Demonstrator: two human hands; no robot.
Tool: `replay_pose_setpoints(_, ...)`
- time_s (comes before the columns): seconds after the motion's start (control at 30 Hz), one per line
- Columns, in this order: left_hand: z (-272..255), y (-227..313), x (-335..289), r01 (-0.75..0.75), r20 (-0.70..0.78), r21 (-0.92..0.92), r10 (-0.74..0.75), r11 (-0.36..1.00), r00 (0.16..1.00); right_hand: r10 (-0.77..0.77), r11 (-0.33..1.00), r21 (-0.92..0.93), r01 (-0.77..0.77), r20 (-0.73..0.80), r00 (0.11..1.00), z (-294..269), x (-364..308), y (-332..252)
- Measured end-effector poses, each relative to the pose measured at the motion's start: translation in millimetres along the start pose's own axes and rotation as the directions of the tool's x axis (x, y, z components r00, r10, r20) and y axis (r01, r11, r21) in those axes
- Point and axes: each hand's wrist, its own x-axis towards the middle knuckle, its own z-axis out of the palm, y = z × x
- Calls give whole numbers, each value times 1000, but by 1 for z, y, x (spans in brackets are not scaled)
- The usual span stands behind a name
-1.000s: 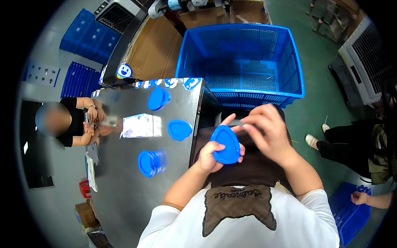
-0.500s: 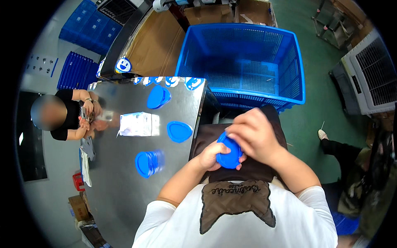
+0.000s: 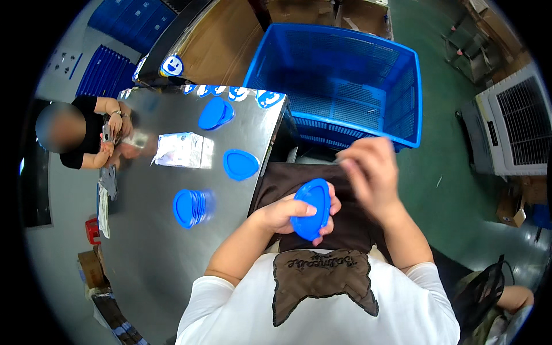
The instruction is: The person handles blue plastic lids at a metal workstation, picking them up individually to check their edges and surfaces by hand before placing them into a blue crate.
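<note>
Blue plastic fills the head view: the left hand point(image 3: 287, 214) is clamped around an oval blue lid point(image 3: 311, 208), held on edge over the lap at about six o'clock from the big blue crate point(image 3: 368, 80). The right hand point(image 3: 368, 172) hangs just at two o'clock of that lid, its fingers pinched together on something thin and pale that is too small to make out. I judge the step to be working on the lid's rim or face with both hands; bringing the pinched piece onto it would call for steady alignment. At nine o'clock, the steel table point(image 3: 149, 247) carries a stack of lids point(image 3: 192, 207) and a single lid point(image 3: 240, 164), with bare metal between them and its edge close beside the left forearm.
</note>
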Motion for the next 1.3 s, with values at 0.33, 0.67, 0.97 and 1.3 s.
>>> replay_pose_setpoints(0.33, -4, 7, 2, 61, -28, 13, -61, 998, 998, 17, 997, 70, -22, 68, 998, 11, -2, 2)
replay_pose_setpoints(0.67, -13, 16, 16, 106, -9, -12, -106, 994, 994, 6, 998, 62, -10, 67, 998, 5, 15, 12)
replay_pose_setpoints(0.97, -9, 34, 45, 42, -40, -68, -45, 997, 998, 73, 976, 202, -83, 56, 996, 7, 31, 36)
replay_pose_setpoints(1.3, 9, 101, 113, -491, -304, 27, 475, 871, 825, 50, 908, 381, -174, 315, 948, -14, 122, 109)
